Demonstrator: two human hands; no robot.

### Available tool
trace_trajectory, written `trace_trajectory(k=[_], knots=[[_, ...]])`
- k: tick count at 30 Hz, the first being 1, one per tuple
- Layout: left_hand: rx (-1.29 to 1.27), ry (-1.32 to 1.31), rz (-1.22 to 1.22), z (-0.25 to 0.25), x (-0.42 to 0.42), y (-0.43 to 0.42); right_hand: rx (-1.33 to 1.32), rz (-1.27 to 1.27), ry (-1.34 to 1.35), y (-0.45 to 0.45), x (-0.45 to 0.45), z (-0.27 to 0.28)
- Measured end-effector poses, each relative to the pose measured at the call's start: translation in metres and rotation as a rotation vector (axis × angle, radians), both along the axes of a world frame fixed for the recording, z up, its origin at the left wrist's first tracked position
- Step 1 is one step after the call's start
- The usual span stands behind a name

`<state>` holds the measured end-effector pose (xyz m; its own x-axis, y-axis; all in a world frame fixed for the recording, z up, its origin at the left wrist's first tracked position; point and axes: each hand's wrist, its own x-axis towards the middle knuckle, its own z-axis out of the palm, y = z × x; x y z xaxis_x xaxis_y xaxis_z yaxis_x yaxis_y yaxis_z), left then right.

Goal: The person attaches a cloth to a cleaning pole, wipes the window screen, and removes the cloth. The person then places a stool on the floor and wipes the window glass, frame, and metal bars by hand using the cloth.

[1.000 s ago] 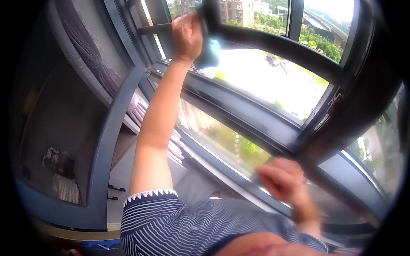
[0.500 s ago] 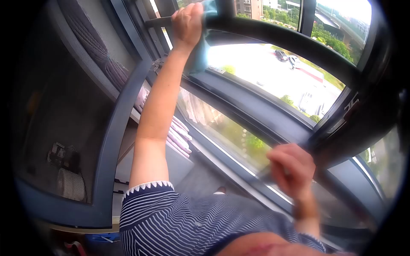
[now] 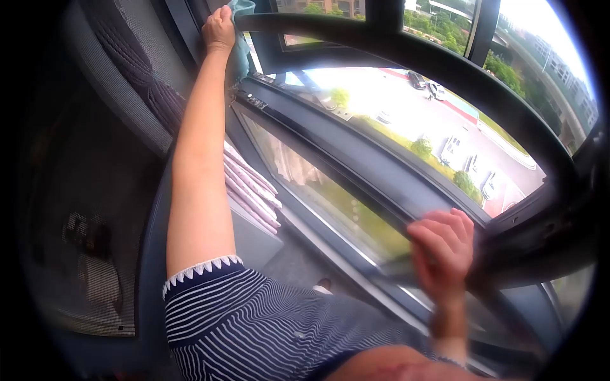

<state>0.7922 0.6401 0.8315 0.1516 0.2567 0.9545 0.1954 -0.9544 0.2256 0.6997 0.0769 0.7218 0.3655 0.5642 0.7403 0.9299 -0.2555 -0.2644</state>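
Apparently for contact with the window frame (image 3: 356,149), my left hand (image 3: 219,30) grips the teal cloth (image 3: 239,56), upper left; my right hand (image 3: 443,251), lower right, is half-open.

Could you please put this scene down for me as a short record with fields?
Left hand: arm stretched out, gripping a teal cloth
Cloth position: by the picture-left end of the dark rail across the window
Right hand: raised near the window frame, fingers loosely bent, nothing visible in it
Clothing: striped top with white-edged sleeve
Picture left: gathered purplish curtain
Below left forearm: pale pinkish folded fabric
Outside: a dark car, greenery, pavement
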Motion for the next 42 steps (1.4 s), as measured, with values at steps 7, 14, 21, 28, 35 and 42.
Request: trace_trajectory(k=[7,14,21,28,35,42], knots=[[-0.283,-0.142,-0.148,-0.023,-0.016,-0.075,0.0,-0.001,0.001,-0.005,-0.003,-0.007],[0.182,-0.02,0.233,-0.01,-0.01,-0.015,-0.032,-0.008,-0.035,-0.002,-0.002,-0.008],[0.052,0.157,0.357,-0.007,-0.025,-0.022,-0.019,0.007,-0.06,-0.002,-0.002,-0.007],[-0.07,0.418,0.249,0.02,-0.036,-0.045,-0.019,0.015,-0.08,0.001,-0.001,-0.008],[0.032,0.209,-0.34,0.016,-0.069,-0.228,0.002,0.045,-0.067,0.002,-0.001,-0.01],[0.378,0.057,-0.135,0.0,-0.058,-0.21,-0.025,0.054,-0.04,0.0,-0.003,-0.008]])
